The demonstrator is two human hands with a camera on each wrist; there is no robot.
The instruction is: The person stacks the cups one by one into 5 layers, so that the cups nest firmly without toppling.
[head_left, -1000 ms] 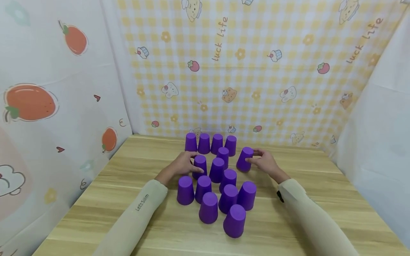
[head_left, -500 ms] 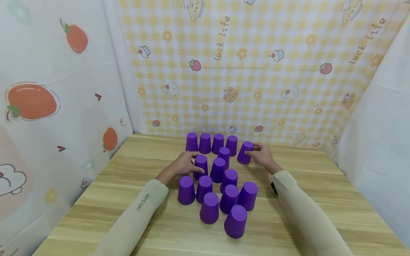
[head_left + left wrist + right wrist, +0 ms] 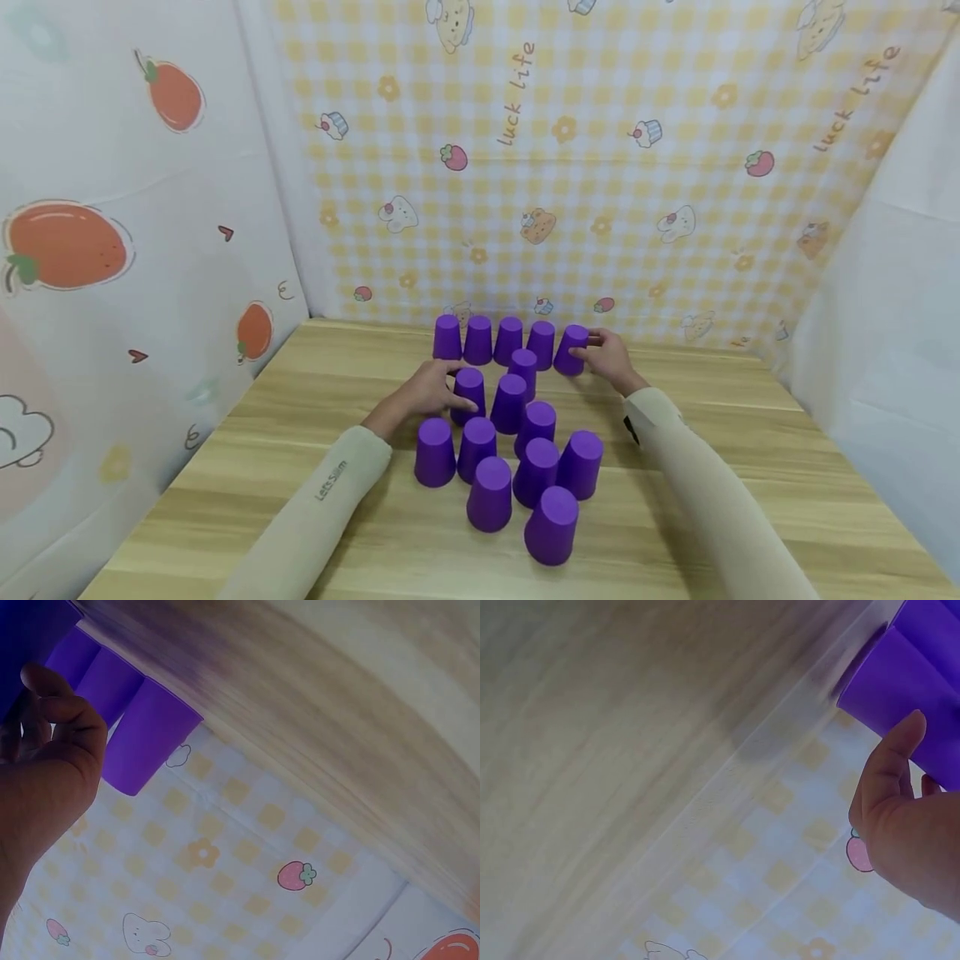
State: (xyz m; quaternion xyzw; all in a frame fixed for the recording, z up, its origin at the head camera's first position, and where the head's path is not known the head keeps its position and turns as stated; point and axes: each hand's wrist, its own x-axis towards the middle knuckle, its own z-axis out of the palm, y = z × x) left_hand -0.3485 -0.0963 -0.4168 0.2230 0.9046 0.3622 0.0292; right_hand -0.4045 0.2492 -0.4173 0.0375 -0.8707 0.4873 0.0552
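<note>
My right hand (image 3: 611, 362) grips an upside-down purple cup (image 3: 572, 354) at the right end of the back row. In the right wrist view that cup (image 3: 907, 694) stands by its neighbour, my thumb along its side. My left hand (image 3: 429, 390) holds another purple cup (image 3: 469, 396) left of the middle, thumb on the near side; its far fingers are partly hidden. Several more upturned cups stand in the back row (image 3: 478, 340). Two cups (image 3: 509, 404) stand just right of my left hand, and several others (image 3: 489, 496) are scattered nearer me.
The wood-grain table (image 3: 675, 517) ends at the back against a yellow checked cloth (image 3: 562, 183). A white printed cloth (image 3: 187, 183) hangs along the left, and a plain white one (image 3: 885, 292) on the right. Cups in front of my hands stand close together.
My right hand has slid its cup away from me and slightly left, into line with the back row. My left hand stays at its cup, and the other cups keep their places.
</note>
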